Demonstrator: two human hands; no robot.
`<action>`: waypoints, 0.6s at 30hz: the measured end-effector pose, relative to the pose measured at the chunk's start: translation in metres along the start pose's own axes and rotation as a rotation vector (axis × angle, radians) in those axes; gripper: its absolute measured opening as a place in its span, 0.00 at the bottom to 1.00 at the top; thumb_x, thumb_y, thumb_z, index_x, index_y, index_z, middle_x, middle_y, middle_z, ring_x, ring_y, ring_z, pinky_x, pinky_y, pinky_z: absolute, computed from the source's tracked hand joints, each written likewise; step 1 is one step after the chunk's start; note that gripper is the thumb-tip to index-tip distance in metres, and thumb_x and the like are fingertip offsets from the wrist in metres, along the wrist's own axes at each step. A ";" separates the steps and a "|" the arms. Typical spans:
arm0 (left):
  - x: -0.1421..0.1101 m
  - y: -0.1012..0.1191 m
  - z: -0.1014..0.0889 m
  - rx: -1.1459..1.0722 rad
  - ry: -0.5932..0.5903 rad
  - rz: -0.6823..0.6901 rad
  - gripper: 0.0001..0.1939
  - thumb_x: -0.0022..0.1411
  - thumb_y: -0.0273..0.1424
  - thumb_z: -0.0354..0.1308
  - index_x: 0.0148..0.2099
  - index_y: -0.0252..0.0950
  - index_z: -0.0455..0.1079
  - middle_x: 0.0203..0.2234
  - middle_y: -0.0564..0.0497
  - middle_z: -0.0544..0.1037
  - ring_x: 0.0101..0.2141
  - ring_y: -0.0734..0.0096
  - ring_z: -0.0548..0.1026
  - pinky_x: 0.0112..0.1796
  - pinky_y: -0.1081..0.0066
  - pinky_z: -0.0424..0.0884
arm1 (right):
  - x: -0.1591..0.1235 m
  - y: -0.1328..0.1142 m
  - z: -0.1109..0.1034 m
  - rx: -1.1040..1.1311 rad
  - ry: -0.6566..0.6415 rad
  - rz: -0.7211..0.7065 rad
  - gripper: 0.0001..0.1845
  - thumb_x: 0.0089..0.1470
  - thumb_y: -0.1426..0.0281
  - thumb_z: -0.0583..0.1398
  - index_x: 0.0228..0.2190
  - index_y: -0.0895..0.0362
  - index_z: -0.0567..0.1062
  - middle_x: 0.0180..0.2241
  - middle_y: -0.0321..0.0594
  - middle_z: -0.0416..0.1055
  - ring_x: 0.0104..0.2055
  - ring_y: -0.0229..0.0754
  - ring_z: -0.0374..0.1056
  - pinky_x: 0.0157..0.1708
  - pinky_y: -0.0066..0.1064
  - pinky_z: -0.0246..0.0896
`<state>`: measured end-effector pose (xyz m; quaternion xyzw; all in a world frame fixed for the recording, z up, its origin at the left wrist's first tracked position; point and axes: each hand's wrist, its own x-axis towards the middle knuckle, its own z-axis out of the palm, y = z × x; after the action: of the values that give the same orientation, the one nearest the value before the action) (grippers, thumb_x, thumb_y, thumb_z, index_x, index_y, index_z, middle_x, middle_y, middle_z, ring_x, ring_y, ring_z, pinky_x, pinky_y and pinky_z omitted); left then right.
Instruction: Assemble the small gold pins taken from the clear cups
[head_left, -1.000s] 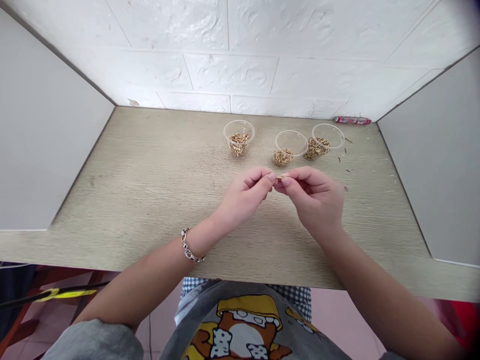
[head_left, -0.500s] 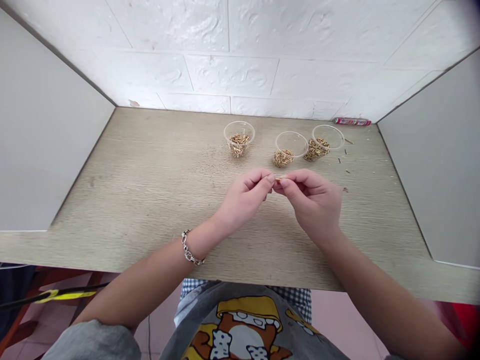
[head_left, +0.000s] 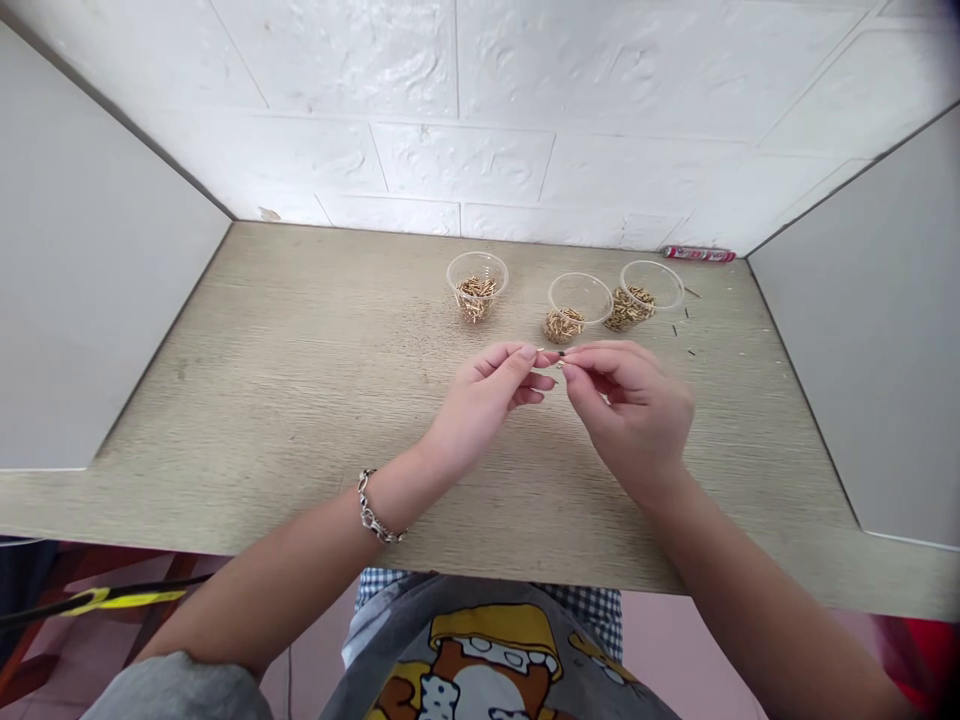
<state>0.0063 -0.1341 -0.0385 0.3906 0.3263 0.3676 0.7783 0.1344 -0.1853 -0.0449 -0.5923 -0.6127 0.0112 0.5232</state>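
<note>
The right hand point(head_left: 628, 420) pinches closed on a tiny gold pin point(head_left: 559, 357), it seems; the left hand point(head_left: 484, 402) has its fingers just beside it, maybe holding too, I cannot tell. A light fingertip pinch suits so small a piece. Both forearms angle inward over the table point(head_left: 262, 400), near the clear plastic cups point(head_left: 579, 298)

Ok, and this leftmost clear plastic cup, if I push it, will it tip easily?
The clear plastic cup looks thin-walled, so probably very light and easy to dent. The small golden pieces lying low inside may steady it a little. Its rim looks wider than its base, so a high push could tip it.
</note>
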 end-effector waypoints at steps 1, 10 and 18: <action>0.000 0.001 0.000 -0.047 0.013 -0.034 0.08 0.59 0.32 0.54 0.30 0.33 0.70 0.30 0.51 0.76 0.30 0.80 0.73 0.33 0.77 0.68 | 0.001 0.001 0.000 -0.057 -0.002 -0.061 0.05 0.50 0.76 0.60 0.28 0.55 0.74 0.30 0.37 0.75 0.32 0.37 0.71 0.29 0.28 0.68; -0.001 0.003 0.002 -0.143 0.046 -0.117 0.08 0.57 0.29 0.57 0.27 0.32 0.71 0.30 0.50 0.78 0.34 0.77 0.74 0.43 0.73 0.69 | 0.001 0.007 0.003 -0.246 0.024 -0.178 0.04 0.50 0.76 0.60 0.28 0.55 0.74 0.32 0.38 0.76 0.35 0.38 0.72 0.35 0.29 0.69; -0.002 0.003 0.002 -0.156 0.031 -0.134 0.08 0.57 0.30 0.57 0.28 0.32 0.72 0.30 0.51 0.78 0.34 0.79 0.74 0.42 0.74 0.69 | -0.001 0.006 0.002 -0.247 0.007 -0.113 0.06 0.50 0.71 0.61 0.32 0.51 0.77 0.35 0.38 0.76 0.37 0.42 0.73 0.37 0.34 0.69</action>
<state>0.0058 -0.1350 -0.0351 0.3004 0.3344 0.3450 0.8240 0.1377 -0.1829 -0.0502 -0.6169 -0.6398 -0.0960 0.4481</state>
